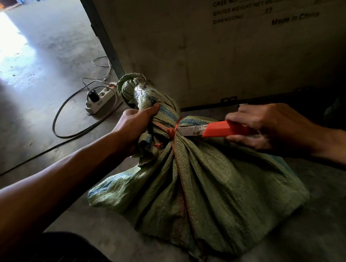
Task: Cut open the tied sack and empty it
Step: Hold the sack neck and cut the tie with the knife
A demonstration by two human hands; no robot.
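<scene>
A green woven sack with blue stripes lies on the concrete floor, its neck gathered and bound by an orange tie. My left hand grips the twisted neck just above the tie and holds it up. My right hand is closed around the orange handle of a utility knife. The knife's steel blade points left, and its tip touches the orange tie at the neck. The sack's contents are hidden inside it.
A large wooden crate with printed shipping text stands right behind the sack. A white power strip with plugs and a looping black cable lies on the floor to the left. Bright daylight falls on the floor at the far left.
</scene>
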